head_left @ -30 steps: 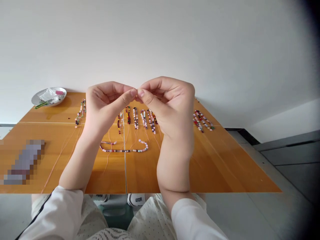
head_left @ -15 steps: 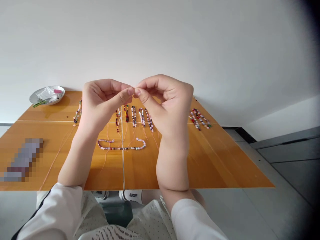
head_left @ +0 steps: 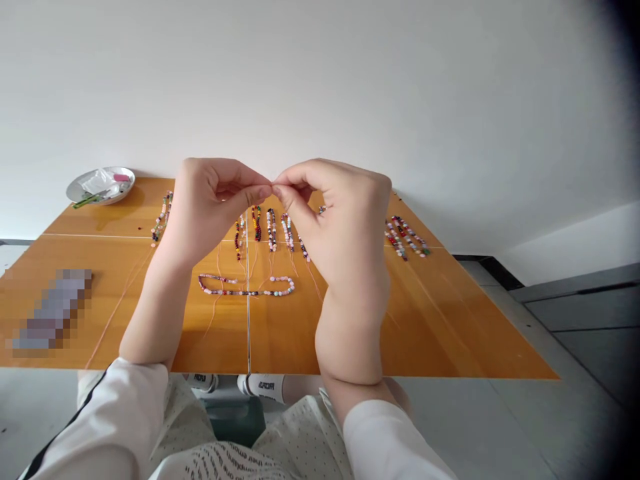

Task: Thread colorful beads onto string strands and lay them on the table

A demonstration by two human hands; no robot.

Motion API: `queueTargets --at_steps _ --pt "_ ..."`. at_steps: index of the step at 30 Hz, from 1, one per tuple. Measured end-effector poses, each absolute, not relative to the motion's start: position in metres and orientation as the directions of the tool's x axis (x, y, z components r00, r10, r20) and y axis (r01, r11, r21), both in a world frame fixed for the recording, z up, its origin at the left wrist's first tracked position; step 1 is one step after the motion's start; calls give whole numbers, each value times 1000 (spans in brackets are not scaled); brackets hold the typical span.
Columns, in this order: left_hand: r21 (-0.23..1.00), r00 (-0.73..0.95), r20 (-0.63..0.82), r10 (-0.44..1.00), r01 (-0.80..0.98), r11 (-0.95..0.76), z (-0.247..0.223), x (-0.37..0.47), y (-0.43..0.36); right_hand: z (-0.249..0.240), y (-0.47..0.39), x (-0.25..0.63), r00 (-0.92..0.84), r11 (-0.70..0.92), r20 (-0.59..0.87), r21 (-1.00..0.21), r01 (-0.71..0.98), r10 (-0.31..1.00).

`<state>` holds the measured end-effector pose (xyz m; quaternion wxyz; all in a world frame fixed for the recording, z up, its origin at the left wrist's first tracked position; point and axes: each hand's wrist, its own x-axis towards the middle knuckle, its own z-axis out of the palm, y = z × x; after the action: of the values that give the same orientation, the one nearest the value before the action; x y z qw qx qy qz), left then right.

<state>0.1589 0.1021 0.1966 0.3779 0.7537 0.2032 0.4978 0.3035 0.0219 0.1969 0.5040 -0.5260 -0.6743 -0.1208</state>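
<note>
Raised over the table, my left hand (head_left: pixel 203 210) and my right hand (head_left: pixel 347 213) meet at the fingertips, each with thumb and forefinger pinched together. Whatever lies in the two pinches is too small to make out. Below them a loose string of mixed beads (head_left: pixel 240 293) lies in a wide curve with its ends bent inward. Behind it stand several doubled bead strands in a row, among them a pink and dark strand (head_left: pixel 271 230) and a yellow and dark red strand (head_left: pixel 257 223). Thin orange threads trail from these strands; my right hand partly hides one.
More bead strands (head_left: pixel 407 237) lie on the right of the wooden table (head_left: pixel 450 320), and another strand (head_left: pixel 161 220) on the left. At the back left a metal plate (head_left: pixel 129 181) holds a plastic bag and a green-handled tool (head_left: pixel 86 201). A pixelated flat object (head_left: pixel 55 310) lies front left.
My hands have turned slightly and stay pinched fingertip to fingertip, now a little lower in view. The whole table view has shifted slightly right and up.
</note>
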Motion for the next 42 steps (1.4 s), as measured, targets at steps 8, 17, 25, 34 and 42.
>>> queueTargets --at_steps 8,17,25,34,42 --pt "636 429 651 627 143 -758 197 157 100 193 25 302 64 351 783 -349 869 619" --pt "607 497 587 639 252 -754 201 154 95 197 19 298 72 198 705 -294 935 706" --pt "587 558 561 612 252 -769 200 151 100 198 18 297 52 189 678 -276 942 733" --pt "551 576 618 535 167 -818 200 152 100 196 19 301 53 221 717 -283 933 696" --pt "672 571 620 538 -32 -740 201 154 100 195 19 305 23 364 757 -340 867 652"
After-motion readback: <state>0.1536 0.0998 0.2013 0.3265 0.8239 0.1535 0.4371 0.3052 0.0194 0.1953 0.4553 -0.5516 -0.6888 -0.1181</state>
